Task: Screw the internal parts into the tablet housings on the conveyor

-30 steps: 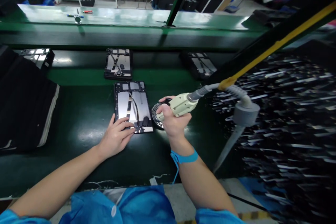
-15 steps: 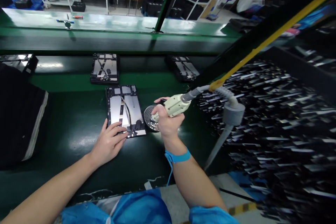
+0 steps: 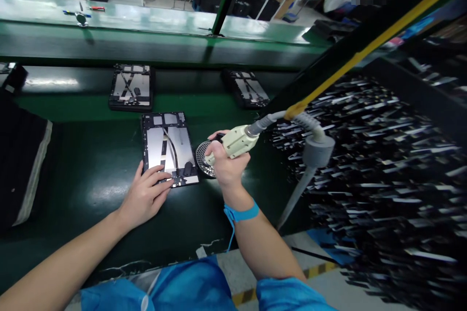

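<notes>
An opened tablet chassis (image 3: 168, 146) with silver plates and a black cable lies on the dark green belt in front of me. My left hand (image 3: 145, 195) rests on its near left corner, fingers stretched flat on it. My right hand (image 3: 225, 165) is wrapped round a cream electric screwdriver (image 3: 233, 142), whose grey hose (image 3: 310, 129) runs up to the right. The tool's tip points down at a round perforated screw dish (image 3: 204, 159) just right of the chassis.
Two more open chassis (image 3: 130, 86) (image 3: 247, 88) lie farther back on the belt. A black stack (image 3: 22, 160) sits at the left. A green shelf (image 3: 146, 22) with small tools runs across the back. A yellow-edged rail (image 3: 365, 46) slants overhead on the right.
The view has drifted, so everything sits a little further left in the picture. Both hands keep the same hold and places relative to the chassis and dish.
</notes>
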Demonstrator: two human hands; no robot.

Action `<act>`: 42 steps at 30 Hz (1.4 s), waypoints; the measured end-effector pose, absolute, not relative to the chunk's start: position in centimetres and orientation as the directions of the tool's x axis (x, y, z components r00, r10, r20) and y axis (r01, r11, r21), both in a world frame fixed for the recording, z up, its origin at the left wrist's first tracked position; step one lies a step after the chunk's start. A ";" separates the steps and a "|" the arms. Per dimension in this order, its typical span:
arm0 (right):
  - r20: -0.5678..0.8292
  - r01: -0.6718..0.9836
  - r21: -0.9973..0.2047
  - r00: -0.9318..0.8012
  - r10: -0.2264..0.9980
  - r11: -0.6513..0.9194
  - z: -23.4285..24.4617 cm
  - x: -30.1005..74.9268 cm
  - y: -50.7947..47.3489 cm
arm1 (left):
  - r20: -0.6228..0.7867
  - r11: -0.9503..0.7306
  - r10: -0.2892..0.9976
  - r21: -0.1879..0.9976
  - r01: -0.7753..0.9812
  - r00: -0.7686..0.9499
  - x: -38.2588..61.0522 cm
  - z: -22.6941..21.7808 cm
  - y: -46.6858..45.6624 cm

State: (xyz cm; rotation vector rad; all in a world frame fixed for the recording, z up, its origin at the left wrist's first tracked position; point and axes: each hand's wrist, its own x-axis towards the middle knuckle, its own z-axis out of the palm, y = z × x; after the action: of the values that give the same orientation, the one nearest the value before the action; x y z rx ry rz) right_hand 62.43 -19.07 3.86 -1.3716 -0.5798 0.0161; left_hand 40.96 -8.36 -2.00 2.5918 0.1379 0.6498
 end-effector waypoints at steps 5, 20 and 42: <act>0.378 0.340 -0.926 0.843 0.383 0.166 3.7 62.4 -19.4 | 0.422 -0.886 0.207 0.464 -0.014 0.883 40.9 -2.0 -8.4; 0.359 0.355 -0.931 0.845 0.397 0.087 3.1 62.5 -19.4 | 0.392 -0.876 0.219 0.482 0.003 0.894 40.8 -1.7 -8.4; 0.388 0.142 -0.903 0.673 0.629 0.405 4.3 56.8 -19.4 | 0.406 -0.834 0.258 0.551 -0.009 0.877 41.6 -1.9 -8.6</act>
State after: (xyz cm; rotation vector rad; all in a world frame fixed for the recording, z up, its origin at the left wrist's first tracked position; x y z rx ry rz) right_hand 56.77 -19.40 4.29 -1.1377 -0.8085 0.3538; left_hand 41.57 -8.56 -1.86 2.4867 0.1799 0.6412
